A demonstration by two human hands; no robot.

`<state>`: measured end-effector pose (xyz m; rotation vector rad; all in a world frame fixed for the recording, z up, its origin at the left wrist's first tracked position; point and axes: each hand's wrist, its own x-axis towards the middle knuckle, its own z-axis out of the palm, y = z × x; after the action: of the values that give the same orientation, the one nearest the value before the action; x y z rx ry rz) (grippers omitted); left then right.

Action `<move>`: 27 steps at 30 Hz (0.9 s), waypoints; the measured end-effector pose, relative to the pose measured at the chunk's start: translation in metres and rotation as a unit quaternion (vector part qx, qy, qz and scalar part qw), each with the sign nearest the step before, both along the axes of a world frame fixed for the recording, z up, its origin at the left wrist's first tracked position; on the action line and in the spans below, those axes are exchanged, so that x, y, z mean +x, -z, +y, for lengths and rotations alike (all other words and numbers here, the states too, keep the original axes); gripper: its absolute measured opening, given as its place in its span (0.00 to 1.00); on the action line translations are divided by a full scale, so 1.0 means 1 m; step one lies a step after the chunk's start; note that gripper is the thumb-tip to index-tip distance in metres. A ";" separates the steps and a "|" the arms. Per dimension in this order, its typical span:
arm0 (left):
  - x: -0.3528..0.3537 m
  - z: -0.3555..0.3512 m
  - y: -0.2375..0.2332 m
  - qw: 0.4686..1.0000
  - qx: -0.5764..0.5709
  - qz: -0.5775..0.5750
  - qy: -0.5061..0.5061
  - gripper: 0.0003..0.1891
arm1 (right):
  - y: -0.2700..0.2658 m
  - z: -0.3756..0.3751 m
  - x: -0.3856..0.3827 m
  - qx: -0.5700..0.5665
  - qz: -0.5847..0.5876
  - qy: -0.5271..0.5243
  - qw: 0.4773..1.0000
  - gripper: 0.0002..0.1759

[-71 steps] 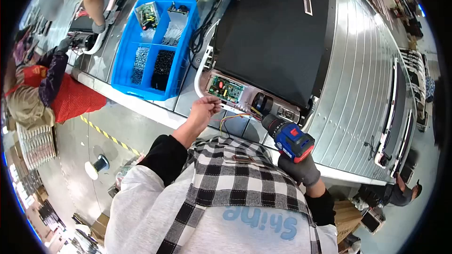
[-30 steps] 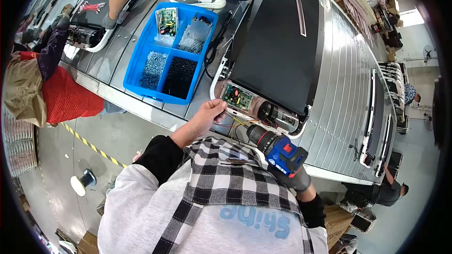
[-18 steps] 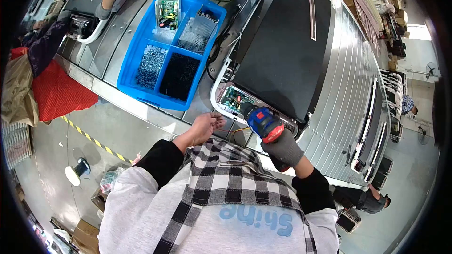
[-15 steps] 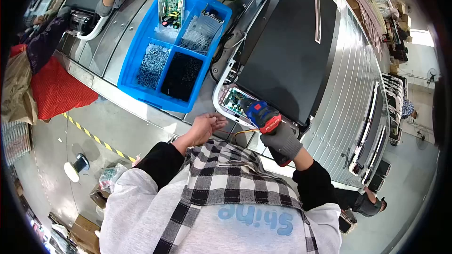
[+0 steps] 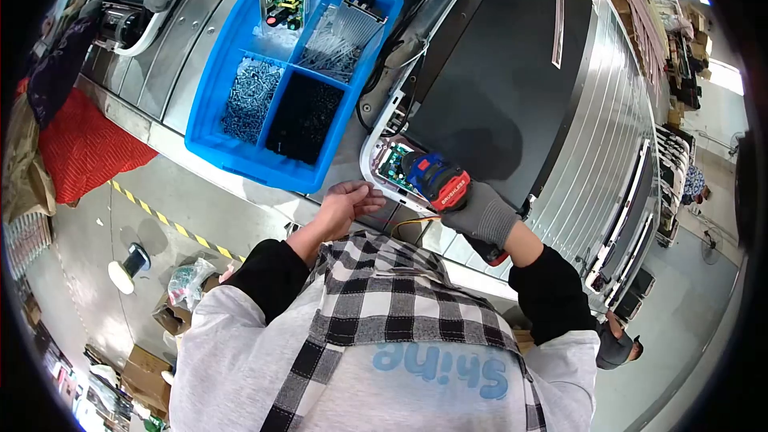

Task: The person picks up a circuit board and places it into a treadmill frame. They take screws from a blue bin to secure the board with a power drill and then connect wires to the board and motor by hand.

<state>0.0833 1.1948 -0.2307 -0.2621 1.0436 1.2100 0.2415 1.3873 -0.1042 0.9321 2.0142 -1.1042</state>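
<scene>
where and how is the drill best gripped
The drill is probably best held by its handle, from the rear right, where the gloved right hand wraps it: its front end points away from that side, toward the circuit board beside it, and should be left free.

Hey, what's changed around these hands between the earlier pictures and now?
The right hand has carried the drill forward and left, from the near edge of the white frame to over the green circuit board. The left hand has drawn back slightly from the board. The drill stayed in the right hand's grip; the blue bin stayed beside the frame.
</scene>
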 end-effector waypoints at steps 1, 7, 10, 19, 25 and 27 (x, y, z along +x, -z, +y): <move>-0.001 -0.001 0.001 0.999 -0.004 0.016 0.028 0.12 | -0.008 0.001 -0.006 0.007 -0.006 -0.027 1.000 0.23; 0.005 -0.004 -0.007 0.999 0.043 0.014 -0.020 0.13 | 0.026 -0.016 0.030 -0.013 0.089 0.102 0.991 0.23; 0.003 -0.012 -0.012 0.998 0.030 0.030 -0.047 0.14 | -0.005 -0.029 0.049 -0.083 0.071 0.205 0.973 0.15; 0.041 0.016 -0.015 0.973 0.060 -0.199 -0.101 0.15 | -0.025 -0.091 0.150 0.100 0.363 0.025 0.926 0.24; 0.064 0.020 -0.023 0.957 0.074 -0.276 -0.059 0.15 | -0.015 -0.111 0.190 -0.010 0.332 0.165 0.929 0.24; 0.069 0.020 -0.020 0.951 0.078 -0.295 -0.051 0.15 | -0.021 -0.116 0.195 -0.053 0.336 0.217 0.915 0.23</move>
<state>0.1526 1.2150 -0.2108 -0.5211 0.4156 1.1948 0.4360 1.2714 -0.0829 1.0705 2.2860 -1.9779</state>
